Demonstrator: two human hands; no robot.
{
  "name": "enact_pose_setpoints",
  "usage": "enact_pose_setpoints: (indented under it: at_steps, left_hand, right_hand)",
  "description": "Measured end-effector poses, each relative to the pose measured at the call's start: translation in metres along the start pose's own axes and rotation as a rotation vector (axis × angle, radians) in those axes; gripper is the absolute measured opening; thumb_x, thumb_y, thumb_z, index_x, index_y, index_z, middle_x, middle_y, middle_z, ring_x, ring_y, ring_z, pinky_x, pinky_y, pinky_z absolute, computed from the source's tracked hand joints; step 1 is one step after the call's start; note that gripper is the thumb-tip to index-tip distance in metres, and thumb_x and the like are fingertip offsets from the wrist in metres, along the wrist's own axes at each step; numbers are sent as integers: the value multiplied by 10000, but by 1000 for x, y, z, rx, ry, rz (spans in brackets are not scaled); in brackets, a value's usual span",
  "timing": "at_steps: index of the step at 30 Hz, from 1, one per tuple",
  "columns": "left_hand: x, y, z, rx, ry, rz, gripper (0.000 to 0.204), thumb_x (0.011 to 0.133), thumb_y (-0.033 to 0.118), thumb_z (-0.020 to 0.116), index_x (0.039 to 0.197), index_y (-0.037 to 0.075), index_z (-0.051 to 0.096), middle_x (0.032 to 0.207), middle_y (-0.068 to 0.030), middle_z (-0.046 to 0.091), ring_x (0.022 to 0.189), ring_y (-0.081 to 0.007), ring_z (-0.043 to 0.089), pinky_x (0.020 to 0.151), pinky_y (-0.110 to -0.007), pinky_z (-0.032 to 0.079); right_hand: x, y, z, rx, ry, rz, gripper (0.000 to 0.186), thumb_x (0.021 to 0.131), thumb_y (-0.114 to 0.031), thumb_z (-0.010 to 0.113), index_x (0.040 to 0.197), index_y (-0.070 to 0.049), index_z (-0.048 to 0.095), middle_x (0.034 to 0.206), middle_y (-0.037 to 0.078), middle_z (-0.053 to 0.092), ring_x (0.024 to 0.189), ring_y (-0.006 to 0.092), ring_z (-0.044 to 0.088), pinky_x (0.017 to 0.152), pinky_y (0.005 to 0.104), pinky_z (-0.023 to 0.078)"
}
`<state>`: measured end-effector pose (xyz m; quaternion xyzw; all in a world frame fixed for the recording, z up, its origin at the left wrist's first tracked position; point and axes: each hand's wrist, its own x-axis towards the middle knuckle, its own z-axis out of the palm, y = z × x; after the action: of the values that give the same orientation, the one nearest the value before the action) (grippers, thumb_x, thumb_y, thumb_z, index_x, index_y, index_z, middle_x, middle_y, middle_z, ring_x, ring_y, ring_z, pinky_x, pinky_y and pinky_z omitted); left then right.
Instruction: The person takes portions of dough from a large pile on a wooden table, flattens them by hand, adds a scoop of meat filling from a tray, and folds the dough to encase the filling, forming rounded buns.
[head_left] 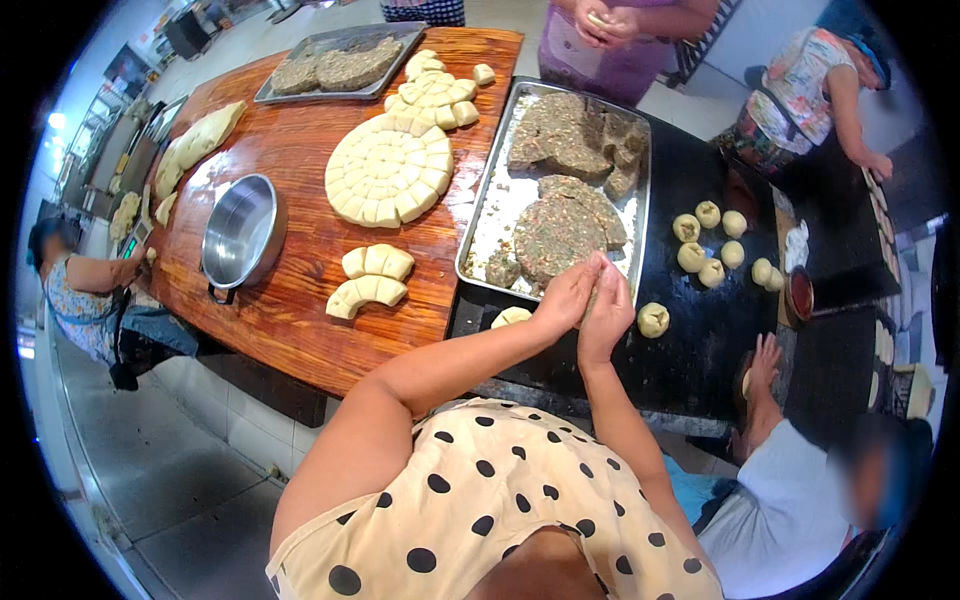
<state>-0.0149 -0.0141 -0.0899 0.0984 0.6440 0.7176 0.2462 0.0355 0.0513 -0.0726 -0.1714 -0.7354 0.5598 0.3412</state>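
Note:
My left hand point(563, 297) and my right hand point(608, 312) are cupped together over the black counter point(700, 340), at the near edge of a metal tray point(480, 225). They close on a dough piece, and only a pale sliver of it shows between the palms. The tray holds slabs of minced filling point(560, 232). A flat piece of dough point(512, 317) lies just left of my left wrist. One filled dough ball point(653, 319) sits to the right of my right hand.
Several more dough balls point(712, 240) lie further right. The wooden table point(290, 320) carries a round of cut dough point(390, 170), two cut crescents point(372, 277), a steel pot point(240, 232) and a second tray point(340, 65). Other people stand around; one person's hand point(765, 360) rests on the counter.

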Motion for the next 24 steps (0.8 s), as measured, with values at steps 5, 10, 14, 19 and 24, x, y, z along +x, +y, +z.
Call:
enact_pose_setpoints:
  at_steps: [5, 10, 14, 19, 24]
  left_hand:
    - [-8, 16, 7, -618, 16, -164, 525, 1009, 516, 433, 1289, 82, 524, 1132, -104, 588, 993, -190, 612, 849, -350, 521]
    - [-14, 9, -13, -450, 85, -230, 461, 997, 509, 480, 1040, 67, 604, 949, -50, 647, 843, -140, 648, 750, -289, 541]
    - [-22, 11, 2, -180, 169, -183, 527, 998, 497, 502, 1025, -4, 660, 963, -28, 628, 853, -86, 554, 733, -257, 467]
    - [-10, 4, -4, 264, 56, -90, 717, 1015, 555, 396, 689, -25, 664, 557, -31, 547, 543, -102, 494, 468, -311, 378]
    - [-3, 30, 5, -35, -117, -97, 685, 996, 628, 323, 1173, 24, 593, 1073, -122, 640, 940, -197, 633, 797, -337, 512]
  right_hand:
    - [1, -13, 1, 326, 106, 168, 388, 1047, -236, 381, 1230, 23, 606, 1234, 128, 626, 1155, 213, 573, 1024, 333, 419]
    - [6, -8, -19, 368, -270, 336, 332, 1006, -185, 487, 1240, 13, 614, 1248, 117, 631, 1199, 201, 557, 1041, 334, 399]
    - [-6, 6, -15, 168, -211, 247, 328, 990, -211, 479, 1161, 13, 649, 1153, 162, 666, 1084, 285, 619, 1043, 359, 397]
    - [-16, 3, -9, -170, -34, -126, 301, 981, -136, 474, 1189, 14, 631, 1132, 203, 662, 1058, 362, 622, 1055, 446, 410]
    - [-6, 9, -17, 476, 63, 276, 297, 1011, -147, 500, 1236, 3, 621, 1198, 81, 669, 1076, 132, 613, 959, 281, 458]
